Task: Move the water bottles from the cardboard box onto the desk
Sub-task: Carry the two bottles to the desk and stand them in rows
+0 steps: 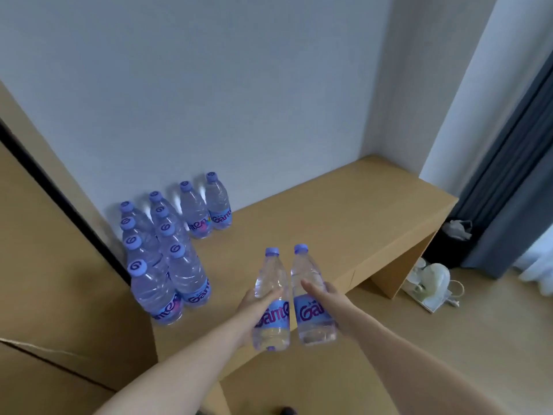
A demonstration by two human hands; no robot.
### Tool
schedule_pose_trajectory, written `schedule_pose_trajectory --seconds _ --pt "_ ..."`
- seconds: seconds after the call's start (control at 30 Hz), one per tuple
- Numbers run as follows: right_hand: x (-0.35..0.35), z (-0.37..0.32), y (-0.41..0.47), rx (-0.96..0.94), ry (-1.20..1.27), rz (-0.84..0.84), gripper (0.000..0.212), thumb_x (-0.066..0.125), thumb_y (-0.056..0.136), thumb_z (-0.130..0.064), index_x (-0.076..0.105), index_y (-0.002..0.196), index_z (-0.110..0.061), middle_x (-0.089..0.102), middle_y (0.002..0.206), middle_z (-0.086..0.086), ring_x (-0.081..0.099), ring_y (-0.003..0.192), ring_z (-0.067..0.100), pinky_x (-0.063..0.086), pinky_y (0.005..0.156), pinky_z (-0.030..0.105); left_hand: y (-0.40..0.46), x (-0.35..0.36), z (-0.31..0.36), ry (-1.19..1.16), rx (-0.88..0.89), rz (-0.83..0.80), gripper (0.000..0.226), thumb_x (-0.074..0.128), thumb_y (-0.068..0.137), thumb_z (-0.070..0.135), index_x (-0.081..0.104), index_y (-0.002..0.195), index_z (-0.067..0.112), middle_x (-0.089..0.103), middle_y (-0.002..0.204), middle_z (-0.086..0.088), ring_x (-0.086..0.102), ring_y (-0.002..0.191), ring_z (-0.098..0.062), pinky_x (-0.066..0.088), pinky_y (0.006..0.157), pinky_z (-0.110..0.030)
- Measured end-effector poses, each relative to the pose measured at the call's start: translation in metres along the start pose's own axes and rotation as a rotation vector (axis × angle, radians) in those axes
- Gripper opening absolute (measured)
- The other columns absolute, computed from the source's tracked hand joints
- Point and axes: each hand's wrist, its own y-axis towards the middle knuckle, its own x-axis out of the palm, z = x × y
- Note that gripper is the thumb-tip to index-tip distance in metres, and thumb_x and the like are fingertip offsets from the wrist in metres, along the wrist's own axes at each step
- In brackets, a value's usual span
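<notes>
Fingers of left hand (259, 296) and right hand (324, 293) are each wrapping a clear purple-capped plastic water bottle (271, 301) mid-body, upright, carrying both above light wooden table (344, 211) w/ standing bottle group (167, 250), prob. for upright set-down.

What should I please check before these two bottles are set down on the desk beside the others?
1. Left hand grip on the left bottle: fingers wrap its middle, ok.
2. Right hand grip on the right bottle: fingers wrap its middle, ok.
3. Both bottles capped and near upright: purple caps on, slightly tilted, ok.
4. Bare space on the desk right of the standing bottles: ok.
5. Standing bottles stable: all upright in rows by the wall, ok.
6. Bottles left in the cardboard box: its inside is out of view, cannot tell.
</notes>
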Motion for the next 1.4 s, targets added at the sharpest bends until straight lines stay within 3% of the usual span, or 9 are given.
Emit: schedule_pose_trajectory --seconds 0.2,0.4,0.57,0.73,0.9,1.0,1.13,1.27,1.4 --pt "0.002 -0.054 0.059 0.01 -0.276 -0.143 0.051 0.073 0.081 -0.039 0.045 0.122 -0.027 0.067 0.11 -0.001 0.067 0.096 0.017 0.054 0.084 0.041 0.05 -0.029 0.045 0.116 0.04 -0.015 0.063 0.08 0.073 0.028 0.047 0.126 0.021 0.065 0.118 -0.002 0.063 0.107 -0.02 0.05 0.097 -0.04" --pt "0.017 -0.086 0.105 -0.051 -0.335 -0.25 0.056 0.076 0.081 -0.027 0.039 0.124 -0.029 0.066 0.117 0.001 0.066 0.104 0.017 0.05 0.083 0.032 0.077 -0.043 0.063 0.184 0.084 0.11 0.069 0.085 0.067 0.025 0.042 0.12 0.017 0.063 0.115 0.0 0.061 0.105 -0.014 0.051 0.088 -0.029" --pt "0.035 -0.088 0.132 -0.132 -0.302 -0.34 0.055 0.075 0.081 -0.007 0.043 0.122 -0.023 0.064 0.111 0.003 0.066 0.092 0.013 0.051 0.07 0.021 0.091 -0.054 0.065 0.208 0.115 0.285 0.076 0.082 0.058 0.036 0.047 0.122 0.018 0.059 0.119 -0.009 0.057 0.114 -0.026 0.049 0.097 -0.045" --pt "0.052 -0.096 0.159 -0.18 -0.37 -0.308 0.054 0.078 0.075 -0.013 0.049 0.117 -0.032 0.055 0.112 0.005 0.062 0.102 0.026 0.053 0.076 0.034 0.098 -0.059 0.067 0.132 0.123 0.44 0.068 0.079 0.067 0.016 0.045 0.126 0.018 0.052 0.123 -0.015 0.054 0.114 -0.031 0.048 0.096 -0.047" --pt "0.067 -0.108 0.18 -0.244 -0.374 -0.378 0.054 0.077 0.074 -0.007 0.05 0.115 -0.031 0.059 0.11 0.0 0.063 0.093 0.018 0.048 0.069 0.027 0.105 -0.062 0.076 0.099 0.145 0.558 0.057 0.074 0.07 0.014 0.053 0.121 0.004 0.058 0.117 -0.017 0.055 0.115 -0.038 0.048 0.095 -0.049" --pt "0.073 -0.114 0.189 -0.305 -0.401 -0.379 0.058 0.076 0.073 -0.003 0.05 0.12 -0.027 0.058 0.113 -0.003 0.063 0.097 0.016 0.05 0.072 0.026 0.113 -0.064 0.078 0.116 0.141 0.615 0.079 0.078 0.072 0.006 0.037 0.14 0.003 0.042 0.139 -0.015 0.041 0.132 -0.034 0.037 0.109 -0.044" --pt "0.083 -0.123 0.2 -0.342 -0.388 -0.386 0.055 0.074 0.074 -0.002 0.05 0.116 -0.026 0.058 0.11 -0.004 0.062 0.095 0.013 0.051 0.073 0.025 0.127 -0.063 0.085 0.041 0.135 0.737 0.049 0.076 0.074 0.007 0.056 0.119 0.003 0.061 0.118 -0.013 0.057 0.115 -0.027 0.047 0.098 -0.043" --pt "0.097 -0.129 0.213 -0.319 -0.373 -0.389 0.053 0.074 0.075 -0.002 0.048 0.119 -0.014 0.052 0.115 0.01 0.059 0.1 0.02 0.051 0.081 0.032 0.138 -0.062 0.09 -0.022 0.179 0.901 0.042 0.076 0.072 0.006 0.061 0.11 0.002 0.067 0.105 -0.011 0.063 0.103 -0.025 0.05 0.09 -0.038" --pt "0.112 -0.136 0.225 -0.327 -0.397 -0.368 0.042 0.076 0.074 -0.001 0.047 0.103 -0.011 0.055 0.109 0.012 0.056 0.09 0.019 0.047 0.068 0.025 0.149 -0.064 0.097 -0.079 0.213 1.02 0.03 0.071 0.077 0.005 0.064 0.106 0.003 0.068 0.092 -0.006 0.063 0.094 -0.026 0.048 0.077 -0.031"
